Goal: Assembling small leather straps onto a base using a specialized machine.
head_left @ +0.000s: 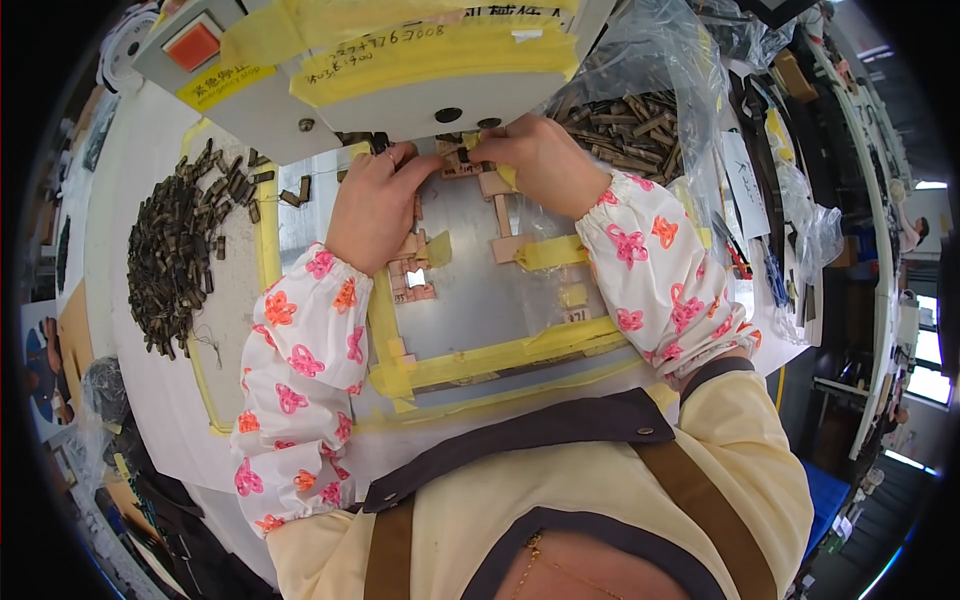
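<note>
Under the front of a white machine, my two hands work at the far edge of a metal plate (450,310) framed with yellow tape. My left hand (378,205) has its fingers bent together beside small pinkish-tan blocks (462,170); its fingertips are partly hidden, and I cannot make out what they hold. To the right, my right hand (548,165) pinches at a small dark piece by the same blocks, its thumb and forefinger closed. More tan blocks (412,280) stand along the plate's left side, and others (508,248) run down the middle near a strip of yellow tape (553,253).
The white machine housing (420,95) with a red-orange button (192,45) overhangs the far side. A heap of small dark strips (170,255) lies at the left. More brown strips (635,130) fill a clear plastic bag (670,50) at the back right.
</note>
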Motion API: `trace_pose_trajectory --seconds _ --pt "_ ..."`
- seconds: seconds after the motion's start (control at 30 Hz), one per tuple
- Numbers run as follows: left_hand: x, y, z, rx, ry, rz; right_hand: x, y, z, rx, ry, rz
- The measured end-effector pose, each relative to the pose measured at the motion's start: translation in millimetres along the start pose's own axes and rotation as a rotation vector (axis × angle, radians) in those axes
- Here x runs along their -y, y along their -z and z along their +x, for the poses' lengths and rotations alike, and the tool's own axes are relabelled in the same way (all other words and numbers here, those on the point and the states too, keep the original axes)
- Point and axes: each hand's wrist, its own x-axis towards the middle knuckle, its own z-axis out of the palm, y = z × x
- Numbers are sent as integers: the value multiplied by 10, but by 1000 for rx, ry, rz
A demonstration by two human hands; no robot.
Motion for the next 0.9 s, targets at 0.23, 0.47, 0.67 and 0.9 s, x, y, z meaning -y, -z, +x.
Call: trace_pose_trajectory --seconds 0.23,0.47,0.67,0.9 --pt "13 -4 6 14 -11 16 16 12 27 12 11 -25" --pt "-39 51 38 33 -14 78 70 22 34 22 -20 -153" --pt "-14 72 74 33 -36 198 8 5 72 -11 21 -256" --pt "-3 75 76 54 -32 175 0 37 80 34 72 -297"
